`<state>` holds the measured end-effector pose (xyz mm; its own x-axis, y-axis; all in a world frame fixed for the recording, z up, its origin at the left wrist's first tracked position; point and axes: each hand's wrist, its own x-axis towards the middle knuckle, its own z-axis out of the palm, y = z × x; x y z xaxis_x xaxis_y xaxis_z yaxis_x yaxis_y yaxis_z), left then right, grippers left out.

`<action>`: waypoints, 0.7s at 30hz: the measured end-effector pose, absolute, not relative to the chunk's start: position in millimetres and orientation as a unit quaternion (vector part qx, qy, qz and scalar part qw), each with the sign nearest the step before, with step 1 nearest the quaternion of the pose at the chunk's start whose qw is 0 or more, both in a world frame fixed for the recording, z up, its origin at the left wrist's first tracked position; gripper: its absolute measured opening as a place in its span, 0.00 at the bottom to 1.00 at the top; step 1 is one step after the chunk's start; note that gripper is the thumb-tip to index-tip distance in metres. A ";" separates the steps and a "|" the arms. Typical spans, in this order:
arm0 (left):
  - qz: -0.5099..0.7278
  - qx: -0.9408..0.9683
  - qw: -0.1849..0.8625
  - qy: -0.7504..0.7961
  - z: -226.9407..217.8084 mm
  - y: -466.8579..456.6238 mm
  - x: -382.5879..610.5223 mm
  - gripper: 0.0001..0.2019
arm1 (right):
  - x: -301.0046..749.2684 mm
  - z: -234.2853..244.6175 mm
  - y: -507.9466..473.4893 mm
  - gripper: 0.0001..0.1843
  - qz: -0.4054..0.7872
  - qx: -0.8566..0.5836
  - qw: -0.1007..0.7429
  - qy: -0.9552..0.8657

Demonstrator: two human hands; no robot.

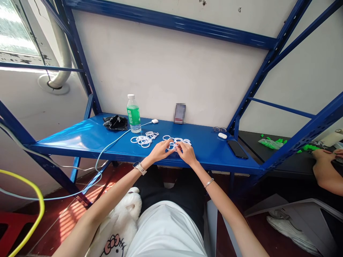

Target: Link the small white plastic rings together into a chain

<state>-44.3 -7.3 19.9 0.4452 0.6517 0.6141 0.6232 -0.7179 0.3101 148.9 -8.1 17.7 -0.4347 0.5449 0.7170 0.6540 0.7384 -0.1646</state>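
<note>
My left hand [160,150] and my right hand [186,151] meet above the front of the blue shelf top [209,151]. Thumbs and fingertips of both pinch a small white ring, mostly covered by the fingers. Just behind the hands lies a loose group of white rings [184,141], partly hidden by them. Another heap of white rings [145,141] rests to the left, apart from my left hand. The rings look thin and round, and several overlap.
Behind the left heap stand a green-labelled water bottle [133,115] and a crumpled black bag [115,122]. A pale cable [107,147] crosses the front edge. At right lie a phone [237,149], a white case [222,135] and glasses [219,129]. Another person's hand [323,156] is far right.
</note>
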 end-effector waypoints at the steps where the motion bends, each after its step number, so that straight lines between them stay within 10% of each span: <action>1: 0.371 0.849 0.020 0.375 20.1 -7.4 -44.3 0.23 | 148.8 17.9 -8.3 0.16 -0.069 -0.357 0.394 -0.844; 21: 0.354 0.857 0.041 0.373 23.5 -10.5 -42.5 0.21 | 149.1 15.9 -6.7 0.13 -0.061 -0.365 0.355 -0.858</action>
<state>-42.5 -10.5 23.5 0.4717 0.6674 0.5763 0.6094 -0.7191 0.3339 149.1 -6.7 15.9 -0.4814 0.5844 0.6532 0.6707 0.7254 -0.1548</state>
